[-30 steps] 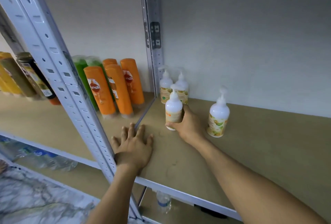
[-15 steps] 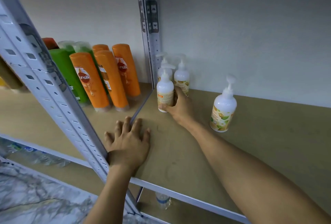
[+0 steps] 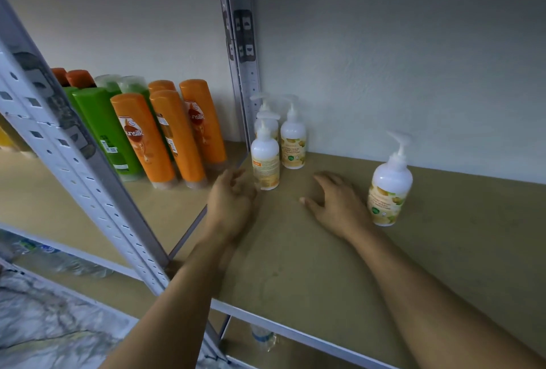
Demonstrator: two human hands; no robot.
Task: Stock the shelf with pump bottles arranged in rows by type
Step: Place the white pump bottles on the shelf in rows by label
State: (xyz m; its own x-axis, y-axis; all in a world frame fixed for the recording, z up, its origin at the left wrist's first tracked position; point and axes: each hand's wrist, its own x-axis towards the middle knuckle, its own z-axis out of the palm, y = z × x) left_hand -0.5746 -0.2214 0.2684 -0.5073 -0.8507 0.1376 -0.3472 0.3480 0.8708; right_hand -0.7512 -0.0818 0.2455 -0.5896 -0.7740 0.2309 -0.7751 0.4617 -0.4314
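Left of the steel post (image 3: 247,79), orange shampoo bottles (image 3: 147,144) stand; left hand (image 3: 230,206) and right hand (image 3: 339,209) are relaxed, empty, beside pump bottles (image 3: 265,159).

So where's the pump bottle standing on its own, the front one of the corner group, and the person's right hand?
Lone pump bottle (image 3: 390,180): head view, white body above the label.
Front pump bottle (image 3: 265,150): head view, white shoulder above the label.
Right hand (image 3: 336,206): head view, back of the hand.

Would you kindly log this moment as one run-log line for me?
step: stocking shelf | left hand: open, beside front corner bottle | right hand: open, beside lone bottle | holding: nothing
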